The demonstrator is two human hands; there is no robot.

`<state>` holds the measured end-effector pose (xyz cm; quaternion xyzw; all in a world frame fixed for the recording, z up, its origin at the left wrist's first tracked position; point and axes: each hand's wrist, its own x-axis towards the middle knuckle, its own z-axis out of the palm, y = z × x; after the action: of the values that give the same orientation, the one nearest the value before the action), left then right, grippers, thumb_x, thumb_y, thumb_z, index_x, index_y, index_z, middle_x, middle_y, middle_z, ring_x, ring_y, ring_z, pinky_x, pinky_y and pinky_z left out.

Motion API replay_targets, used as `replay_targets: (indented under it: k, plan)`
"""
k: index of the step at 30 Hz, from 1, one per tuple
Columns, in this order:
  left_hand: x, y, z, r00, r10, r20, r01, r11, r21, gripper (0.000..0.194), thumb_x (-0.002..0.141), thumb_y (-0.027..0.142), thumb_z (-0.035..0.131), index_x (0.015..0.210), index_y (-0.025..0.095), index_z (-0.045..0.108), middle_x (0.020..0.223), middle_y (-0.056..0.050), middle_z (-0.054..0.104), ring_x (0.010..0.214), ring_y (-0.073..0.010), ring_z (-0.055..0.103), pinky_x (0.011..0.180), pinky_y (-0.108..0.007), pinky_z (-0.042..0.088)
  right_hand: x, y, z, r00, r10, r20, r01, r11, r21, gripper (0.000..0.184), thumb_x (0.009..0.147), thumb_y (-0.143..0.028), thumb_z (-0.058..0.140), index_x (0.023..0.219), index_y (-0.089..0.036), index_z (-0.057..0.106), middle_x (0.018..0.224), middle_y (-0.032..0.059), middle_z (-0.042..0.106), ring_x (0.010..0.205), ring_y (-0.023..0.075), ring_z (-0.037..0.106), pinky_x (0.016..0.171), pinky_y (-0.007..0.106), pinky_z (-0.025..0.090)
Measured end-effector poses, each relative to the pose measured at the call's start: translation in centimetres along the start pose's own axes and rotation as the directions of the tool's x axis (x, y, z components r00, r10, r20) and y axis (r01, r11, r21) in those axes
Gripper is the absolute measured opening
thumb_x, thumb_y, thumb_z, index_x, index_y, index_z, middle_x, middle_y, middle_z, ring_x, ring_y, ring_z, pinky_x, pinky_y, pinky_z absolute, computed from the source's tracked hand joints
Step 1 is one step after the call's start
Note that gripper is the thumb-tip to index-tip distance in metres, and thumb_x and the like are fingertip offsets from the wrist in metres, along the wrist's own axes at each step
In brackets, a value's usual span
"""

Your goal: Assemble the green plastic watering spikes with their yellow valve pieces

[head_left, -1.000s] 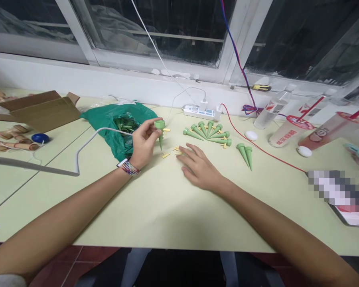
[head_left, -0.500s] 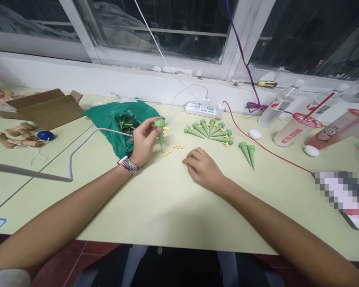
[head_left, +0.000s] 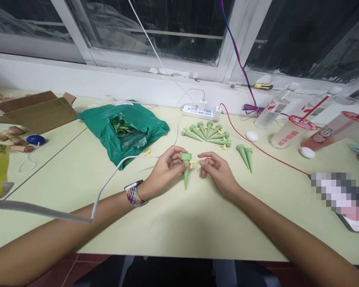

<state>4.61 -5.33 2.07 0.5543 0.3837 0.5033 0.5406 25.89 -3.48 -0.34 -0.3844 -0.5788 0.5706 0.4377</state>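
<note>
My left hand pinches a green plastic cone spike by its round top, point down, just above the pale yellow-green table. A small yellow valve piece sticks out of the spike's side. My right hand is closed in a pinch right beside that yellow piece; whether the fingertips grip it is hard to see. Behind the hands, several finished green spikes lie fanned out, and two plain green cones lie to their right. One loose yellow piece lies by the bag.
A green plastic bag with more green parts lies open at left. A cardboard box sits far left. A white power strip, a red wire, drink cups and a bottle stand at the back right. A white cable crosses my left forearm.
My left hand brought the green spike down and right, toward the table's middle. My right hand lifted off the table, closed into a pinch and met the spike's yellow piece.
</note>
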Motion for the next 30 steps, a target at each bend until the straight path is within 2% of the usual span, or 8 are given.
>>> replay_targets:
  k: [3,6,11,16,21,30]
  plan:
    - [-0.12,-0.36,0.12,0.997,-0.071,0.02,0.072,0.997,-0.029,0.037,0.086,0.033,0.082,0.111,0.02,0.06,0.09,0.0,0.065,0.077,-0.0126,0.063,0.069,-0.024,0.052,-0.16,-0.34,-0.34,0.999,0.039,0.014,-0.04,0.991,0.126,0.033,0.084,-0.043,0.085,0.095,-0.022,0.063,0.07,-0.0037,0.067,0.062,0.0141,0.063,0.068,0.031,0.053]
    - [0.03,-0.5,-0.13,0.993,-0.111,0.04,0.113,0.993,-0.038,0.038,0.085,0.033,0.083,0.112,0.019,0.06,0.088,-0.001,0.067,0.077,-0.0131,0.064,0.069,-0.024,0.052,-0.16,-0.61,-0.13,0.999,0.025,0.022,-0.028,0.991,0.127,0.034,0.078,-0.042,0.09,0.088,-0.02,0.066,0.072,-0.0018,0.068,0.064,0.0142,0.065,0.069,0.03,0.053]
    - [0.04,-0.39,-0.04,0.989,-0.142,0.041,0.144,0.987,-0.07,0.036,0.085,0.032,0.083,0.11,0.019,0.061,0.09,-0.001,0.069,0.078,-0.0133,0.066,0.068,-0.024,0.052,-0.28,-0.88,0.01,0.999,0.004,0.032,-0.008,0.992,0.127,0.027,0.084,-0.039,0.085,0.096,-0.02,0.071,0.077,0.0015,0.073,0.071,0.0164,0.07,0.075,0.033,0.055]
    - [0.03,-0.55,-0.03,0.989,-0.143,0.036,0.145,0.987,-0.073,0.035,0.086,0.031,0.082,0.112,0.02,0.062,0.091,-0.002,0.07,0.081,-0.0144,0.067,0.069,-0.025,0.052,-0.5,-0.95,0.05,0.999,0.01,0.047,-0.017,0.99,0.143,0.024,0.086,-0.037,0.082,0.097,-0.02,0.069,0.082,0.0025,0.075,0.066,0.0171,0.072,0.073,0.036,0.058]
    - [0.11,-0.69,-0.2,0.99,-0.134,0.033,0.136,0.988,-0.071,0.033,0.086,0.031,0.082,0.111,0.019,0.063,0.09,-0.002,0.07,0.081,-0.0146,0.066,0.071,-0.026,0.052,-0.58,-0.79,0.11,1.0,-0.013,-0.008,0.014,0.99,0.137,0.02,0.088,-0.034,0.079,0.096,-0.02,0.067,0.085,0.0042,0.079,0.064,0.0172,0.073,0.072,0.036,0.059]
    - [0.19,-0.8,-0.45,0.99,-0.126,0.059,0.13,0.989,-0.066,0.032,0.088,0.03,0.081,0.113,0.02,0.064,0.091,-0.002,0.071,0.084,-0.0153,0.069,0.071,-0.025,0.052,-0.62,-0.77,0.31,0.999,-0.028,-0.037,0.031,0.995,0.09,0.026,0.086,-0.039,0.081,0.097,-0.021,0.067,0.081,0.0017,0.077,0.061,0.0171,0.072,0.071,0.036,0.059]
